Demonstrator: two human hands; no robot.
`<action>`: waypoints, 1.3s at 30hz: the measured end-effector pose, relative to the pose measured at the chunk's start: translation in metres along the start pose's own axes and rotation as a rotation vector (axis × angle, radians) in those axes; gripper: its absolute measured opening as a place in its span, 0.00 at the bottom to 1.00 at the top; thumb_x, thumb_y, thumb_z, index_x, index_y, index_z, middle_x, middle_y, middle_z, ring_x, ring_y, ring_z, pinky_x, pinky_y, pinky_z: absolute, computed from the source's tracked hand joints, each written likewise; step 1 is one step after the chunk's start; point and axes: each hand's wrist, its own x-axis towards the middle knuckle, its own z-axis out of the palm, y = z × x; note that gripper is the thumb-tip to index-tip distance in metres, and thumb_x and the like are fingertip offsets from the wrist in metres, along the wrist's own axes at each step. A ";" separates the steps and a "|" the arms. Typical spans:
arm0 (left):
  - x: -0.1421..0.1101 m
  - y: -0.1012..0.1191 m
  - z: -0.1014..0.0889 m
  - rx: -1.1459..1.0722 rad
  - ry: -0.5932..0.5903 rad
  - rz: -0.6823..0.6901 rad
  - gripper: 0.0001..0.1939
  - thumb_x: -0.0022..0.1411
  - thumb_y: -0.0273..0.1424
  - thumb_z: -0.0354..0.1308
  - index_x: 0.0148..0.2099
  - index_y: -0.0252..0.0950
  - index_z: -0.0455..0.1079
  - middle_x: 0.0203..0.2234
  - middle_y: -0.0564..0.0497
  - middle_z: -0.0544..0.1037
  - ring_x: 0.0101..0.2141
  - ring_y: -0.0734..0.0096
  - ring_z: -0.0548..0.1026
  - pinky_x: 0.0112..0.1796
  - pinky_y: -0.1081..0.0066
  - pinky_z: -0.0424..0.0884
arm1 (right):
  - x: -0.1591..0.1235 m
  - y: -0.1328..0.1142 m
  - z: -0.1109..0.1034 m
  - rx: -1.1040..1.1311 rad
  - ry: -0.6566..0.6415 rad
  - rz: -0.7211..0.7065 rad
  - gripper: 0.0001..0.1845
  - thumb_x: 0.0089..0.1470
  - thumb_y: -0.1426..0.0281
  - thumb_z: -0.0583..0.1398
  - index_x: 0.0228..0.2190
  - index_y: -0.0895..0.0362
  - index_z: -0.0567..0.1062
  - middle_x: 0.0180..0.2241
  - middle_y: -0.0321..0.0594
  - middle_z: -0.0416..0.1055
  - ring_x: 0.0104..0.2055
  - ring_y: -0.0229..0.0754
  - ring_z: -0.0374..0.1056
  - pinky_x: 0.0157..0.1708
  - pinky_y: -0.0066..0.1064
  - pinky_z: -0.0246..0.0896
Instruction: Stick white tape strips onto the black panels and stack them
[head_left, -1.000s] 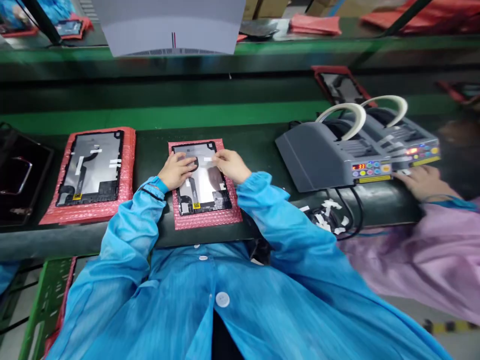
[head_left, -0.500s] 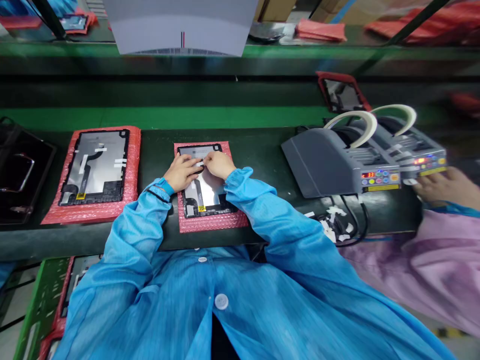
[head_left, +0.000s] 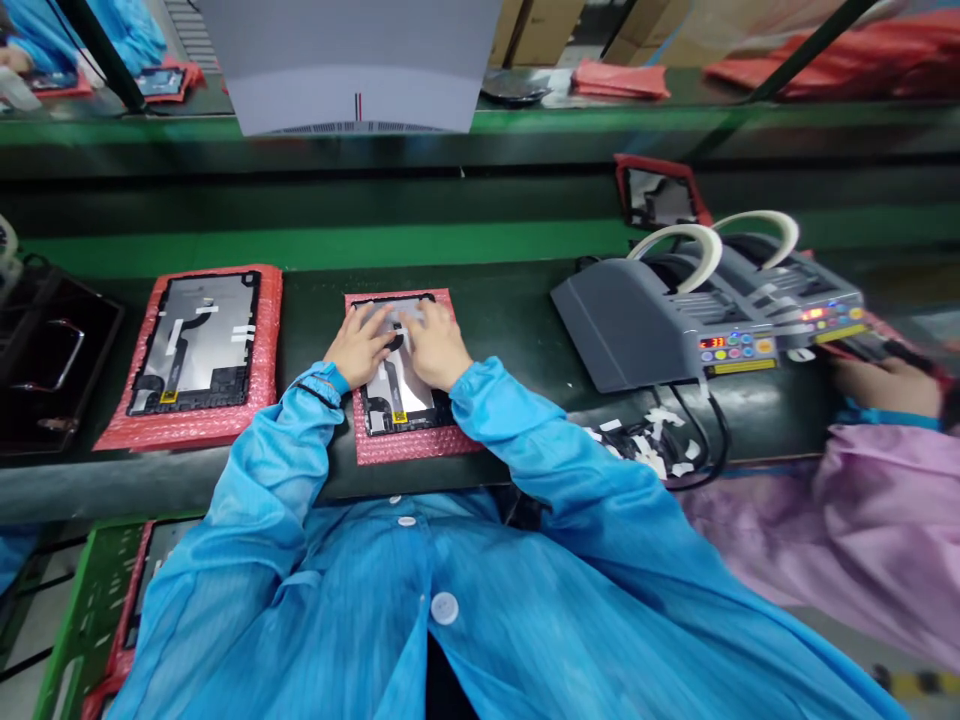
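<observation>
Since half a second ago, the right hand (head_left: pixel 435 345) on my feed shifts from a pinch beside the left fingertips to a spread, flattened pose on the display panel (head_left: pixel 418 400). Its fingers are open and extended over the upper part, closed around nothing I can see; whether a strip lies beneath them I cannot tell. I find the left hand (head_left: pixel 361 345) in much the same place, fingers fanned over the panel's upper left, open and resting rather than gripping. Between them, the panel stays on its pink bubble wrap (head_left: pixel 416 447) on the dark workbench (head_left: pixel 517 320), directly before the blue-coated torso. To the left I see a second panel (head_left: pixel 225 345), unmoved on its red wrap (head_left: pixel 266 390); to the right stand two tape dispensers (head_left: pixel 630 325). Beyond these, a co-worker's hand (head_left: pixel 885 385) now meets a blurred dark item (head_left: pixel 870 347), its grip unclear to me.
</observation>
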 end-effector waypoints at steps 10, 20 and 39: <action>0.001 -0.005 -0.001 -0.035 0.064 -0.033 0.18 0.60 0.37 0.50 0.48 0.38 0.73 0.61 0.44 0.58 0.60 0.47 0.52 0.57 0.44 0.49 | -0.074 0.090 -0.005 0.533 0.435 0.225 0.13 0.48 0.75 0.52 0.33 0.59 0.75 0.37 0.46 0.74 0.42 0.45 0.69 0.44 0.41 0.63; 0.007 0.019 -0.018 -0.158 0.396 -0.090 0.15 0.59 0.41 0.52 0.45 0.41 0.71 0.58 0.50 0.62 0.57 0.50 0.57 0.57 0.49 0.51 | -0.168 0.198 -0.041 1.324 1.062 0.909 0.14 0.46 0.59 0.59 0.23 0.57 0.66 0.16 0.30 0.64 0.17 0.30 0.60 0.16 0.21 0.53; 0.029 0.073 -0.022 -0.221 0.093 -0.041 0.17 0.57 0.40 0.50 0.42 0.37 0.73 0.42 0.45 0.76 0.47 0.57 0.70 0.52 0.54 0.63 | -0.164 0.219 -0.040 1.178 1.226 0.777 0.21 0.45 0.52 0.58 0.30 0.53 0.57 0.24 0.29 0.67 0.21 0.30 0.64 0.16 0.18 0.52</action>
